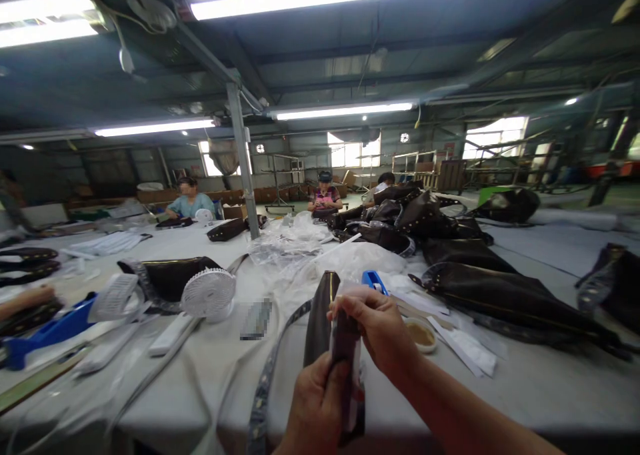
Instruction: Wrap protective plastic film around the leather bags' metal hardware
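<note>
A dark brown bag (318,325) with a gold zip stands edge-on in front of me at the table's near side. My left hand (316,405) is wrapped round its lower part, thumb pressed against the near face. Higher up, the fingers of my right hand (383,328) pinch the bag's top end, where something pale and translucent shows at the fingertips; I cannot make out what it is. A patterned strap (263,388) curves down to the left of the bag. Just beyond my right hand sits a blue tape dispenser (374,281).
Right of my right hand are a small bowl (424,335) and white strips (465,348). More dark bags (495,295) pile up behind. White fans (209,293) and another blue dispenser (55,331) stand left, near another person's hand (30,301). Co-workers (324,195) sit across the table.
</note>
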`<control>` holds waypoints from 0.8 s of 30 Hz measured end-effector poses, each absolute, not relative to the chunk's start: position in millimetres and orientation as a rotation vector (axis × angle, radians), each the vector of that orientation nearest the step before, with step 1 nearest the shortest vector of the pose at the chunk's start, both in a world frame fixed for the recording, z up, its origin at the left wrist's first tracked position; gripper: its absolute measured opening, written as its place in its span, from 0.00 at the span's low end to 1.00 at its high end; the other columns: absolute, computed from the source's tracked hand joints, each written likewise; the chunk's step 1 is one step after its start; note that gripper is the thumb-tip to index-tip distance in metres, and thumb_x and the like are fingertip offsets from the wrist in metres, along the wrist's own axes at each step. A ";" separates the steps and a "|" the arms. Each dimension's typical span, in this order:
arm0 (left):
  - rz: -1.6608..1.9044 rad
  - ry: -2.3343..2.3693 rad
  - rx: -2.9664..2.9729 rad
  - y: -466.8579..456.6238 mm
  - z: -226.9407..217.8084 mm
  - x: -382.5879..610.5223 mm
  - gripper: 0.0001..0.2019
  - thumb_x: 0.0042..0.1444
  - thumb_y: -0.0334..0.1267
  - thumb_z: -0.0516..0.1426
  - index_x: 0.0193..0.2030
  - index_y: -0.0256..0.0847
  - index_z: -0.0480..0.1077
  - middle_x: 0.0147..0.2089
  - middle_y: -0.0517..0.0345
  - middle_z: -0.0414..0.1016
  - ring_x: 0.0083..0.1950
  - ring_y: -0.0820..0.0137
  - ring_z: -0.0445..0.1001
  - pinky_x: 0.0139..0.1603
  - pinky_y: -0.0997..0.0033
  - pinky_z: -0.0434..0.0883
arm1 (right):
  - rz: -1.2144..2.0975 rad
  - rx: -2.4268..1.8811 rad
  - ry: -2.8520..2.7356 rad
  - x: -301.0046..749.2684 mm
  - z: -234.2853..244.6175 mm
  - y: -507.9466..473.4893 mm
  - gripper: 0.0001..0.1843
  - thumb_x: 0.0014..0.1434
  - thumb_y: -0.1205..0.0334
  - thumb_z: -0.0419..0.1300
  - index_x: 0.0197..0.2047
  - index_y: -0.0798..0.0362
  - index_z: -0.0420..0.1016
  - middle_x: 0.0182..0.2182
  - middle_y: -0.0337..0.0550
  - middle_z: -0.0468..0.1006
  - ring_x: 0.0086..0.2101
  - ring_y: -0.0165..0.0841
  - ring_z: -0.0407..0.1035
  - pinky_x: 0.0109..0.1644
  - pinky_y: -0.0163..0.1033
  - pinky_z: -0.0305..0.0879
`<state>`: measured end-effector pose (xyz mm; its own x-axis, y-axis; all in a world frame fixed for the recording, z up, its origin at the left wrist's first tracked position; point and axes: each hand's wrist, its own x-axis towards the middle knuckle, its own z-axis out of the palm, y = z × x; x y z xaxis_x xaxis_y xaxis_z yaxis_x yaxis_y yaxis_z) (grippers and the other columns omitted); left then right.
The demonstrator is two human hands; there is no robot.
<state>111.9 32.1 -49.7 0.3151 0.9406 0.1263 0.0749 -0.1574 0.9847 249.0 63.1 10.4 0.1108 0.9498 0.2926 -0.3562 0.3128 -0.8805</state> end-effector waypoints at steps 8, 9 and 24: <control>1.057 1.002 1.505 30.1 -45.6 105.8 0.24 0.62 0.59 0.52 0.32 0.41 0.75 0.24 0.54 0.79 0.23 0.69 0.73 0.23 0.74 0.66 | 1.330 -0.659 -0.981 248.1 3.3 62.8 0.20 0.56 0.48 0.69 0.41 0.56 0.78 0.34 0.48 0.83 0.30 0.35 0.77 0.33 0.37 0.72; 1.063 1.002 1.506 30.6 -45.2 106.0 0.24 0.62 0.59 0.52 0.33 0.41 0.75 0.25 0.54 0.79 0.24 0.69 0.73 0.23 0.74 0.66 | 1.358 -0.677 -1.003 247.4 0.2 60.1 0.20 0.55 0.49 0.70 0.42 0.55 0.78 0.34 0.48 0.83 0.30 0.35 0.77 0.31 0.36 0.72; 1.034 0.973 1.850 32.7 -68.6 81.3 0.06 0.59 0.35 0.60 0.42 0.44 0.77 0.47 0.56 0.78 0.50 0.65 0.74 0.54 0.66 0.68 | 1.255 -0.845 -1.095 251.6 -11.0 54.0 0.11 0.50 0.58 0.71 0.36 0.54 0.80 0.31 0.40 0.83 0.32 0.33 0.76 0.41 0.40 0.72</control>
<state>81.3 32.7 -68.6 0.3737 0.8803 0.2924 0.2384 -0.3958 0.8869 251.6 54.0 -11.0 -0.0282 0.9855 0.1675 -0.3000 0.1515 -0.9418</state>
